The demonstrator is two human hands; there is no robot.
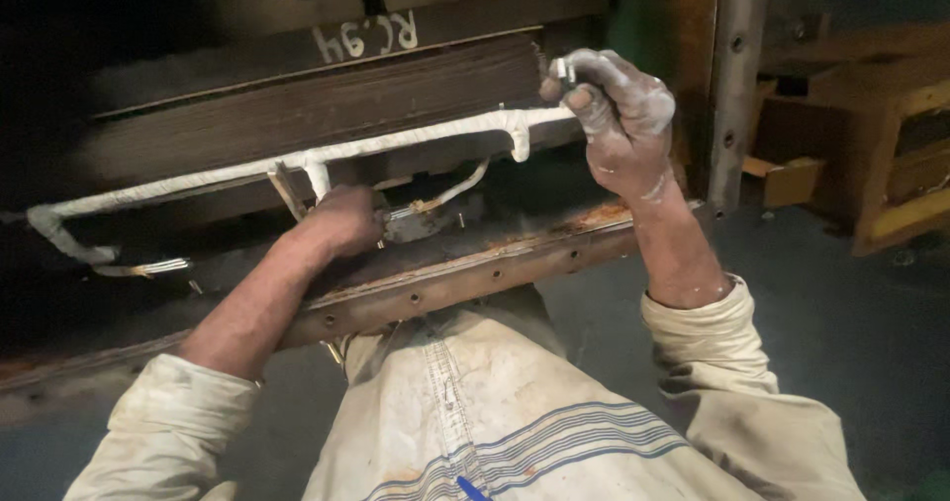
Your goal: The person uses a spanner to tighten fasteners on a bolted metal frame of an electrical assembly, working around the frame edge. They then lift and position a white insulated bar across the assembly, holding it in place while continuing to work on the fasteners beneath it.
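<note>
A long white-taped wire bundle runs along the front of a dark stack of metal laminations. My right hand, smeared with white, is closed on the right end of the bundle and pinches a small strip of white tape at its tip. My left hand reaches into the gap below the bundle, fingers curled around a small greyish part with bare wire ends; the grip itself is partly hidden. Short taped branches drop from the bundle.
A rusty angle-iron rail with holes crosses in front of my body. A grey perforated upright post stands at the right. Yellow wooden frames sit at the far right on a dark floor. Loose bare wire strands hang at the left.
</note>
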